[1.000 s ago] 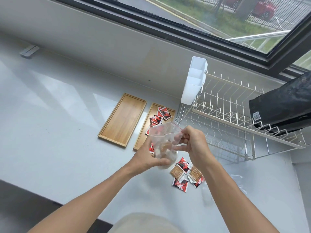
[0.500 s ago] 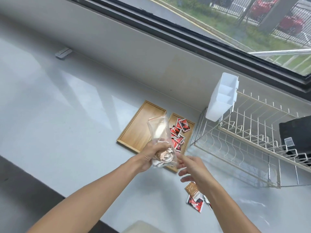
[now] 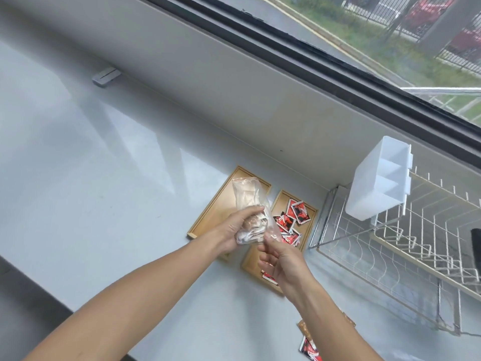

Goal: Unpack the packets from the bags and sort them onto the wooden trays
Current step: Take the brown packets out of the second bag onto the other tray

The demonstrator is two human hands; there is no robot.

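Note:
My left hand [image 3: 234, 229] grips a clear plastic bag [image 3: 247, 201] around its lower part, where brown packets are bunched; the bag's mouth points up over the left wooden tray [image 3: 221, 204], which shows no packets. My right hand [image 3: 282, 261] pinches the bag's lower right corner, held over the right wooden tray [image 3: 311, 220]. That tray holds several red and black packets [image 3: 298, 212]. More loose packets [image 3: 307, 340], brown and red, lie on the counter near my right forearm.
A white wire dish rack [image 3: 406, 256] with a white plastic cutlery holder [image 3: 377, 183] stands at the right. A dark object [image 3: 476, 246] sits at the frame's right edge. The grey counter [image 3: 91, 178] runs left under a window sill.
The view swung left and down. My left hand carried the bag toward the trays and closed around its lower part. My right hand let go of the bag's mouth and took its bottom corner.

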